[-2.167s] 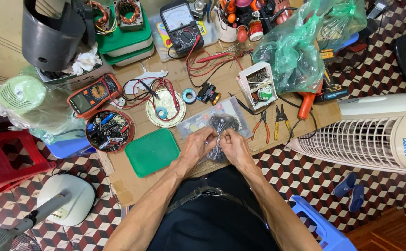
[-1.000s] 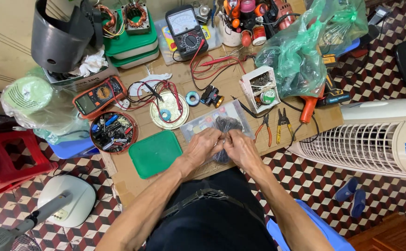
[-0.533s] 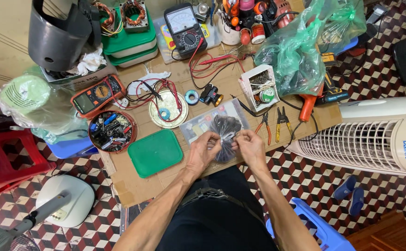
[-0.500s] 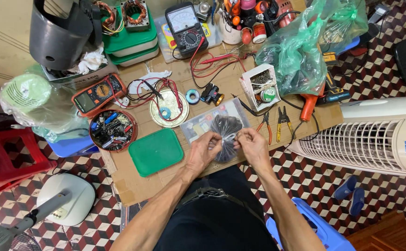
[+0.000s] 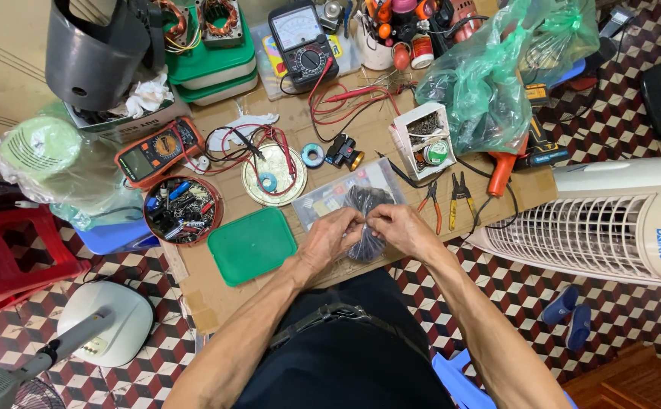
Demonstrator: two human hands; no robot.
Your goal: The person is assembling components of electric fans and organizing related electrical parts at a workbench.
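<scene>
Nearest to us, our left hand (image 5: 332, 238) and right hand (image 5: 397, 225) meet fingertip to fingertip over a dark bundle of thin wire (image 5: 362, 220). Both are pinched shut on it. The bundle lies partly on a clear plastic bag (image 5: 342, 195) at the near edge of the cardboard-covered counter (image 5: 217, 291).

Just left of our hands lies a green lid (image 5: 252, 245). Beyond it stands a round tin of small parts (image 5: 182, 210), with an orange multimeter (image 5: 159, 150) behind that. To the right of the bag lie two small pliers (image 5: 452, 195) and an orange-handled tool (image 5: 500, 173).

Further out are a round metal plate with red leads (image 5: 271, 174), a roll of tape (image 5: 312, 155) and a small white box of parts (image 5: 424, 138). At the far edge stand a black analogue meter (image 5: 303, 42) and a green plastic bag (image 5: 489, 76).

We judge the chief risk to be at the near edge. The wire sits close to it, so a loose pinch could let strands slip into our lap or onto the tiled floor. A hard pull could also tangle the fine wire or drag the bag along with it.
</scene>
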